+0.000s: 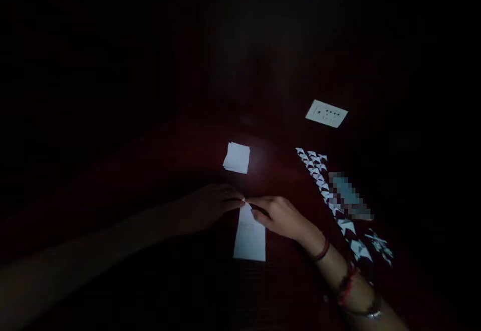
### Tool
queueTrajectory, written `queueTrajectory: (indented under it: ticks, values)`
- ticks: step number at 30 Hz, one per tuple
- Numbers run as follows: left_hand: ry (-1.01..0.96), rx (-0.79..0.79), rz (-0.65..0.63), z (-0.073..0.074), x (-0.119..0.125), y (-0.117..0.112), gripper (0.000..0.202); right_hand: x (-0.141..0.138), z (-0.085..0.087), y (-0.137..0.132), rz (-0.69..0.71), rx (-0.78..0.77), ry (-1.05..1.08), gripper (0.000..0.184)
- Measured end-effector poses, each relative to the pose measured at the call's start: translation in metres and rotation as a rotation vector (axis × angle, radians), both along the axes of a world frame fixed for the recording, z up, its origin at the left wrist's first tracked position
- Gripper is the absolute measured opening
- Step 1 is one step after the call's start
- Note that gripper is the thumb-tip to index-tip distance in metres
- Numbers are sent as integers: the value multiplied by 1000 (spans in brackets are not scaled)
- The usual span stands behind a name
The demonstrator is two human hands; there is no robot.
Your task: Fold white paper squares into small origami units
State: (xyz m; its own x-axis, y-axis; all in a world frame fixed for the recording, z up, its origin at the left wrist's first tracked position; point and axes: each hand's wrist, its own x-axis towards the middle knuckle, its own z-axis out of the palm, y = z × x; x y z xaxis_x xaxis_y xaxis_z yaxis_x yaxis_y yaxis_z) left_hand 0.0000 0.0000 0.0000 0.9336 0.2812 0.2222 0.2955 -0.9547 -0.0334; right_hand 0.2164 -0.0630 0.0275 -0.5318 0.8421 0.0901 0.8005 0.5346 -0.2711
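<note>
A white sheet of paper [250, 243] lies in front of me, its far end narrowed to a small point. My left hand [220, 201] is in shadow, with its fingertips closed at that point from the left. From the right, my right hand [283, 217] reaches the same tip with its index finger, while its thumb presses on the paper's right edge. Both hands are on the one sheet. Beyond them is a small stack of white paper squares [237, 158].
On the right runs a long row of small folded paper pieces [321, 183]. Beside it lies a blurred-out rectangular object [349, 196], with some crumpled scraps [379, 245] nearer me. Farther back is a white panel with dark holes [326, 113]. The dark reddish surface fades into blackness.
</note>
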Motion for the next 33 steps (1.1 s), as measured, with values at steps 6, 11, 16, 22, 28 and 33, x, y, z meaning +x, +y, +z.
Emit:
queueTrajectory:
  ticks: [6,11,16,22,28,33]
  values:
    - [-19,-41,30,6,4,-4,44,0,1,0,21,3,-12,33]
    - [-24,-66,60,5,7,-3,40,5,3,-1,77,44,-61,29]
    - [-5,-47,61,7,8,-4,41,11,10,-7,123,91,-147,26]
    - [-1,-15,99,5,12,-4,45,14,20,-18,187,44,-178,23]
    - [-30,15,167,3,13,-6,43,20,26,-24,225,-24,-199,20]
    - [-33,22,198,3,11,-8,46,23,25,-23,208,-50,-156,21]
